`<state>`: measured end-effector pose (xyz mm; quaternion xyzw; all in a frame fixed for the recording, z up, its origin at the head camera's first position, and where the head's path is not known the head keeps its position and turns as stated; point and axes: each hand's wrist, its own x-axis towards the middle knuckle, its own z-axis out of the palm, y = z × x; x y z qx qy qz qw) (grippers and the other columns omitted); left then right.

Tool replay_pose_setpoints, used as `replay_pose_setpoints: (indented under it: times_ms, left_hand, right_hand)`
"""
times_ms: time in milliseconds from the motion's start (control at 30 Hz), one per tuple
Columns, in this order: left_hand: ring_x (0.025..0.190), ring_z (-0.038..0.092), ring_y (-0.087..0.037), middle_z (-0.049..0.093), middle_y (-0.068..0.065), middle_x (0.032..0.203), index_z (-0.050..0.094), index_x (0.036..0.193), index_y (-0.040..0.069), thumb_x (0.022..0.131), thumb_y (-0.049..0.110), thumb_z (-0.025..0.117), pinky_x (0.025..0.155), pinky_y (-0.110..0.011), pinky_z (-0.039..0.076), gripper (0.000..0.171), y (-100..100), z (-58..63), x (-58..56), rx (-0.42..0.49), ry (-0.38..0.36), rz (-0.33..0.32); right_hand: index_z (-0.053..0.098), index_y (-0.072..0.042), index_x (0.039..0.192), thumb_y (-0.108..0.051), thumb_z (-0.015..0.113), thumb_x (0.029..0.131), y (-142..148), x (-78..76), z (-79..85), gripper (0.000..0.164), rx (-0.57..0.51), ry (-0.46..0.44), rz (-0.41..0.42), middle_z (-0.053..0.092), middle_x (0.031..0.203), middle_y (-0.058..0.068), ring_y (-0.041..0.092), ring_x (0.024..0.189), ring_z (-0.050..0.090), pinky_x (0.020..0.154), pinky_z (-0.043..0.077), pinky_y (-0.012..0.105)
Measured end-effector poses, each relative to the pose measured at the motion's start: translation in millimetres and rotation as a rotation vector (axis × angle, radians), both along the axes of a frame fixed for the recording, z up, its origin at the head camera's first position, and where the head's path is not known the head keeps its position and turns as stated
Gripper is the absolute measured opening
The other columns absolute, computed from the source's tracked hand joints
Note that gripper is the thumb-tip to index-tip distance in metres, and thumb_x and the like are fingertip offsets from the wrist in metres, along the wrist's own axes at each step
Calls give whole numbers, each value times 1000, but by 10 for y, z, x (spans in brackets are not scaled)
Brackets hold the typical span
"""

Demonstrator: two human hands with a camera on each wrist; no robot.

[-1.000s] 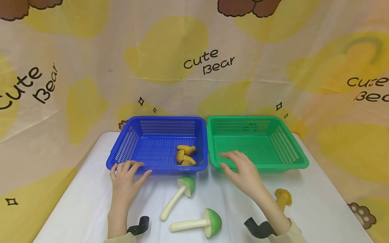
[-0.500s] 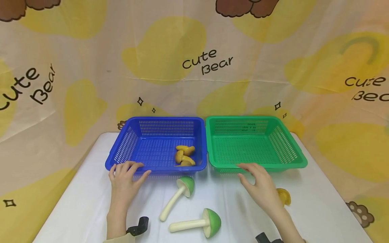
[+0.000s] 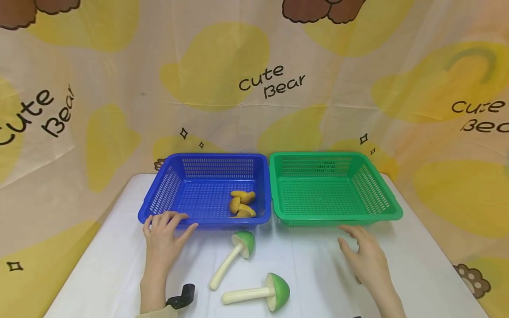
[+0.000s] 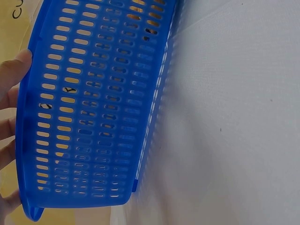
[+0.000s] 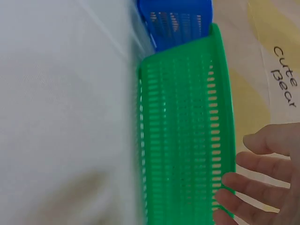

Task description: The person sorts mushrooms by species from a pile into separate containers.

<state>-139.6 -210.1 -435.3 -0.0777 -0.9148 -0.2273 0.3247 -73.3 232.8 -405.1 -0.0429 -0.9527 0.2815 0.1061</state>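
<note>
Fingers of my left hand (image 3: 161, 236) rest at the front rim of the blue basket (image 3: 207, 221), near its left corner; the wrist view shows a thumb tip touching the rim. Inside that basket, at the right, lie several small yellow-brown mushrooms (image 3: 235, 205). My right hand (image 3: 367, 256) hovers over the cloth, in front of the green basket (image 3: 338, 217), its fingers apart and loosely curved around nothing visible. Beneath it, only a small brownish bit shows; the yellow mushroom seen there before is hidden. Two green-capped mushrooms (image 3: 245, 244) with pale stems lie between my hands.
The two baskets stand side by side at the back of a white-covered table (image 3: 310, 282). A printed cloth (image 3: 222, 62) with yellow patches and lettering hangs behind them. A black strap piece (image 3: 182, 297) sits at my left wrist.
My right hand has moved from over the green basket's front rim rightward and toward me, over the spot where the yellow mushroom lay in view. My left hand stays at the blue rim.
</note>
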Motion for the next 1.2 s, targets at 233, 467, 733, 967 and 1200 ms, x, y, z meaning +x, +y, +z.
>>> replay_pose_setpoints:
  times_ms: [233,467,733,967,1200]
  left_hand:
    - [100,49,-34,63,-10,97,69,95,10,72,28,82,107,-65,20,32,3,2,-6,4,0,-2]
    - [100,50,-34,63,-10,97,69,96,10,73,29,82,108,-65,20,32,-3,-1,-9,2,-6,1]
    - [100,49,-34,63,-10,97,69,96,11,73,29,82,107,-65,20,32,-2,-2,-13,0,-9,1]
    - [100,49,-34,63,-10,97,69,95,11,72,29,82,107,-65,21,32,1,-12,-8,-1,-8,1]
    - [101,49,-34,62,-10,97,69,95,10,73,29,82,108,-65,20,32,-1,2,-6,-1,-9,0]
  right_hand:
    - [59,-9,126,-26,58,93,132,50,-68,37,29,-19,-57,58,126,20,38,109,54,77,47,59]
    - [52,-4,131,-30,56,95,306,94,-116,45,65,-118,-87,49,133,27,50,119,42,82,42,66]
    - [47,1,133,-32,57,93,465,78,-192,53,85,-198,-115,45,133,34,55,112,45,81,44,67]
    - [42,0,137,-41,53,94,549,48,-279,60,45,-313,-142,40,135,37,58,114,43,83,43,67]
    - [41,3,136,-40,53,95,586,7,-361,61,27,-344,-129,41,133,40,59,110,46,82,44,64]
